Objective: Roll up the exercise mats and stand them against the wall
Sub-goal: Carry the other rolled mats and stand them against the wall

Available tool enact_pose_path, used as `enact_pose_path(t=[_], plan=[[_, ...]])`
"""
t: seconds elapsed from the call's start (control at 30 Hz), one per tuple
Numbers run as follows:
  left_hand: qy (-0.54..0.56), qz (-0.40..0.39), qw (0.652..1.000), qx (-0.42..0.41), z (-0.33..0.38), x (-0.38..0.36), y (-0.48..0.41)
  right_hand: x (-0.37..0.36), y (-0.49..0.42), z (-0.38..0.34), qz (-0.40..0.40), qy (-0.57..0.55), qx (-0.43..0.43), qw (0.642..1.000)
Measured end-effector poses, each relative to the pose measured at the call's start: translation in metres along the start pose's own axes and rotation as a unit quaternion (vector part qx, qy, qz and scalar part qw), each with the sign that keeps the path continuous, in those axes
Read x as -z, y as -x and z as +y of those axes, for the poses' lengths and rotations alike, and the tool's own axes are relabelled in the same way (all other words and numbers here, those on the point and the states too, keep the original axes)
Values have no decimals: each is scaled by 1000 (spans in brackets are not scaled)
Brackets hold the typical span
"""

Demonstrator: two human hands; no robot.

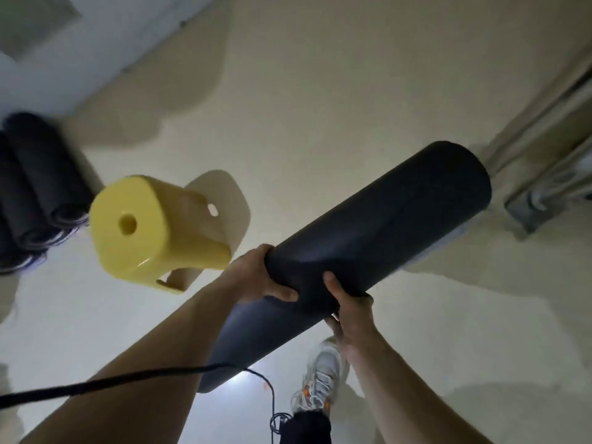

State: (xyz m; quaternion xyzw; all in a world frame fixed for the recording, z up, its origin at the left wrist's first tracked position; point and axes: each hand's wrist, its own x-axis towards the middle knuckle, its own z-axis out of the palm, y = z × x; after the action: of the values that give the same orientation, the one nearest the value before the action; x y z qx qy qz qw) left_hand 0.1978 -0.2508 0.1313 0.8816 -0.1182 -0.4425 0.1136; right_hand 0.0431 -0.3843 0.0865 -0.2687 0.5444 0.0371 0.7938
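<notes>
A dark rolled exercise mat (pixel 384 225) is held off the floor, slanting from lower left to upper right across the middle of the view. My left hand (pixel 256 277) grips it from the left side, fingers curled over its top. My right hand (pixel 349 309) grips it from below and the right, thumb on the roll. The loose tail of the roll (pixel 237 341) hangs down between my forearms. Several other rolled dark mats (pixel 35 190) stand against the white wall (pixel 64 75) at the far left.
A yellow plastic stool (pixel 150 225) stands on the pale floor just left of my hands. A black cable (pixel 128 382) runs across the bottom. My white sneaker (pixel 320 379) is below the mat. A metal track or door frame (pixel 551 174) lies at the right.
</notes>
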Motion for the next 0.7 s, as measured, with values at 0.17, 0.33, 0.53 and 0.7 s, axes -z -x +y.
enact_pose_path(t=[0.17,0.33,0.53,0.7], plan=[[129,95,985,66,-82,107,157,-135,136,-3,-110,146,15,983],[236,187,946,118,-150,204,322,-270,283,11,-168,263,41,949],[330,268,890,168,-211,286,484,-392,432,47,-237,342,47,908],[400,306,841,199,-261,326,560,-464,505,86,-262,380,62,885]])
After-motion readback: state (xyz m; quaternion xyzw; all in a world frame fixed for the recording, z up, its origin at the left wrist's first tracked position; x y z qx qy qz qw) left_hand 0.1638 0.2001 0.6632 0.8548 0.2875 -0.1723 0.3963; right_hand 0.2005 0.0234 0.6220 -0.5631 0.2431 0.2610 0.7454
